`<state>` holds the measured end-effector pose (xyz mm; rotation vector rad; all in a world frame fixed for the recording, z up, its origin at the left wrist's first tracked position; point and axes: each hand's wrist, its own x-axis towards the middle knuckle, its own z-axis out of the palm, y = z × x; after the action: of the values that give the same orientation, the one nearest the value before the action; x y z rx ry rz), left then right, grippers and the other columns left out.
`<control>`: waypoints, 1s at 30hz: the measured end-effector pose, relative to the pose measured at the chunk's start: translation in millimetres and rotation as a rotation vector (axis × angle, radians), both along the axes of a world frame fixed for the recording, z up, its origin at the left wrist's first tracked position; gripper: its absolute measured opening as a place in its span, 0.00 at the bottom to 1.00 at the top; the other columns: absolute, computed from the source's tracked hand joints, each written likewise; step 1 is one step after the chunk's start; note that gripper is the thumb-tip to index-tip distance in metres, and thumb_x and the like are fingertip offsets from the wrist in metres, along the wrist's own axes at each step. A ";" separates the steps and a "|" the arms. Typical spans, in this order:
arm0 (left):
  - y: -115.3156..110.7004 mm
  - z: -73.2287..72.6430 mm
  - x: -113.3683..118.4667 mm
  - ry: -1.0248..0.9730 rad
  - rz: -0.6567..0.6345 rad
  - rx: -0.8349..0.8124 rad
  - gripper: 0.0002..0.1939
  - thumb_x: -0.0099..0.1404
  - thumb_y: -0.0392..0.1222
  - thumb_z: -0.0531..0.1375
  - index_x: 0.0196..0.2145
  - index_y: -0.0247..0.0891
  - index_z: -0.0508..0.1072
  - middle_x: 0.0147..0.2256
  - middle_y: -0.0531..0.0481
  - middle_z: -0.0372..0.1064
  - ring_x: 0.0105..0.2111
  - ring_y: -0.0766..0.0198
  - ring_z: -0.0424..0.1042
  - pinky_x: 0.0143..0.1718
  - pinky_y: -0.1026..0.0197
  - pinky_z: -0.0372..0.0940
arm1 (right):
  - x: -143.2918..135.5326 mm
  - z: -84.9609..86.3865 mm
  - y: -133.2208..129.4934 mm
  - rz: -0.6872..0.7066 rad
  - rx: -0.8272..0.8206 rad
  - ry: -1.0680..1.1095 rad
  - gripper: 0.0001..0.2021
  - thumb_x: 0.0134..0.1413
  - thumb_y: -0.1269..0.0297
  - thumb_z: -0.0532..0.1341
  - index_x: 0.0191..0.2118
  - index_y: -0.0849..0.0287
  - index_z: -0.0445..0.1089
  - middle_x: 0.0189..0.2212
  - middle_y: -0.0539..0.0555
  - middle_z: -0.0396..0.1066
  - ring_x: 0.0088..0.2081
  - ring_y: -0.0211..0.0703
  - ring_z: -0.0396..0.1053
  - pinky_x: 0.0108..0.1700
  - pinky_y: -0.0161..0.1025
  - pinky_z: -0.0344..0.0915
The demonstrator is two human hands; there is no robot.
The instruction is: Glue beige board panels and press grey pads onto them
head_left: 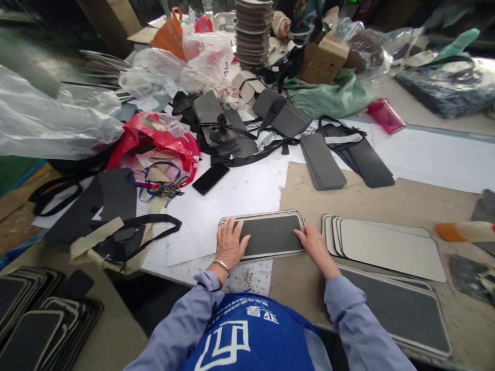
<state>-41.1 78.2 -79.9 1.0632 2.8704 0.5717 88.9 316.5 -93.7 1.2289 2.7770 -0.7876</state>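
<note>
A dark grey rectangular panel with a pale border (273, 234) lies on top of a small stack of similar panels, in front of my body. My left hand (231, 242) rests on the left end of it, fingers apart and pressed flat. At the right end, my right hand (312, 243) touches the edge with thumb and fingertips; its fingers are partly hidden. Cream panels (390, 245) lie fanned to the right, and more grey bordered panels (398, 309) are stacked below them.
A black phone (211, 179) lies beyond my left hand. Grey pieces (323, 162) and a red bag (185, 144) sit farther back. Bordered panels (33, 335) are piled at lower left, an orange bottle (460, 232) is at far right, and a tall stack (253, 36) stands behind.
</note>
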 end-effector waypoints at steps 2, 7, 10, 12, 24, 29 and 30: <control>13.7 -7.4 2.7 0.012 -0.099 -0.076 0.27 0.62 0.51 0.52 0.56 0.38 0.61 0.60 0.38 0.51 0.61 0.46 0.46 0.58 0.43 0.43 | -0.1 -0.3 -1.2 -0.005 -0.008 0.006 0.14 0.48 0.58 0.55 0.21 0.54 0.49 0.20 0.47 0.56 0.25 0.40 0.56 0.30 0.37 0.52; 24.1 -23.6 3.9 0.030 -0.139 -0.171 0.30 0.61 0.54 0.52 0.58 0.40 0.58 0.62 0.37 0.45 0.62 0.46 0.43 0.59 0.41 0.38 | 4.1 -0.5 5.1 -0.039 -0.073 -0.022 0.13 0.47 0.56 0.56 0.21 0.55 0.53 0.21 0.48 0.60 0.26 0.40 0.59 0.31 0.37 0.54; 22.7 -24.8 4.1 0.037 -0.136 -0.181 0.31 0.61 0.54 0.52 0.59 0.39 0.57 0.62 0.37 0.45 0.62 0.46 0.43 0.59 0.41 0.38 | 7.9 3.8 16.9 -0.193 -0.131 -0.067 0.12 0.49 0.52 0.55 0.25 0.56 0.59 0.22 0.50 0.64 0.27 0.43 0.62 0.31 0.38 0.56; 22.6 -23.5 4.3 0.032 -0.137 -0.185 0.31 0.60 0.53 0.53 0.59 0.39 0.57 0.62 0.37 0.45 0.62 0.46 0.43 0.59 0.41 0.38 | 4.4 7.7 17.8 -0.301 -0.052 -0.020 0.14 0.53 0.52 0.50 0.31 0.59 0.63 0.27 0.55 0.67 0.31 0.46 0.65 0.34 0.41 0.59; 23.3 -27.2 3.2 0.028 -0.134 -0.224 0.29 0.60 0.51 0.53 0.57 0.38 0.60 0.61 0.36 0.46 0.62 0.47 0.44 0.59 0.40 0.38 | -58.2 -18.9 -82.0 0.634 0.206 0.243 0.30 0.57 0.56 0.52 0.60 0.70 0.51 0.61 0.64 0.48 0.63 0.50 0.37 0.62 0.51 0.44; 23.8 -25.8 2.9 0.006 -0.137 -0.216 0.30 0.60 0.52 0.53 0.57 0.37 0.60 0.62 0.35 0.45 0.62 0.45 0.43 0.59 0.40 0.38 | -48.7 -18.8 -64.2 0.685 0.208 0.220 0.31 0.56 0.55 0.53 0.60 0.70 0.50 0.61 0.65 0.47 0.63 0.51 0.36 0.62 0.51 0.44; 24.0 -25.2 2.8 -0.003 -0.135 -0.211 0.30 0.59 0.52 0.53 0.57 0.37 0.60 0.62 0.35 0.45 0.62 0.45 0.43 0.59 0.40 0.38 | -47.4 -18.4 -60.3 0.685 0.203 0.211 0.32 0.56 0.54 0.54 0.61 0.69 0.50 0.61 0.64 0.47 0.63 0.50 0.36 0.62 0.51 0.44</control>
<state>-38.3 102.2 -105.2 1.2053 2.7512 0.2558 41.5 256.3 -112.1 0.1398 3.1702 -0.6003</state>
